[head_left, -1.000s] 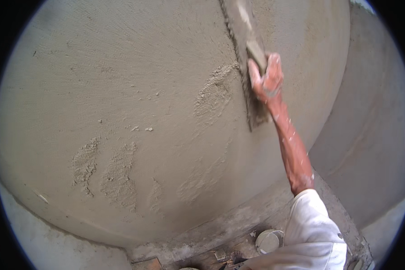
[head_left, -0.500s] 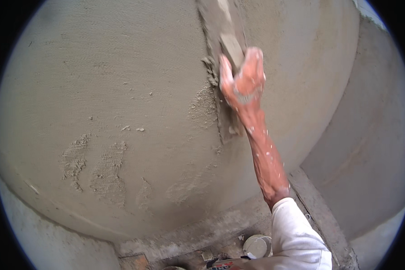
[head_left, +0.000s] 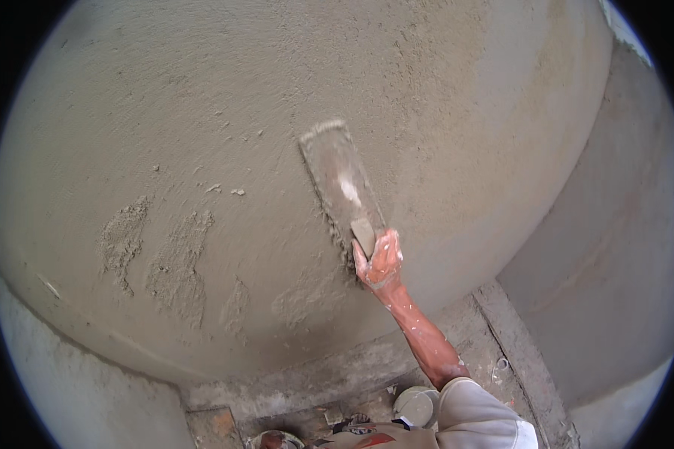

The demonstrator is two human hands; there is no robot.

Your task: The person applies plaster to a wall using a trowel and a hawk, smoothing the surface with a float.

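My right hand (head_left: 383, 260), spotted with wet mortar, is closed round the handle of a long rectangular plastering float (head_left: 335, 168). The float lies tilted against the wall, its far end up and to the left, with wet mortar gathered along its left edge. Under and around it spreads the grey plastered wall (head_left: 225, 97), smooth in places. Rough patches of mortar (head_left: 178, 273) and small loose lumps sit on the lower left of that surface. My left hand does not show.
Low down stand a pale bucket (head_left: 417, 406) and, partly cut off, a round container (head_left: 278, 435) with something reddish-brown at it. A concrete ledge (head_left: 520, 348) runs along the lower right. Another wall (head_left: 606, 217) meets the plastered one at the right.
My right hand has drawn the float down the wall and slightly left. The rough patch that was beside the float's left edge is now smoothed.
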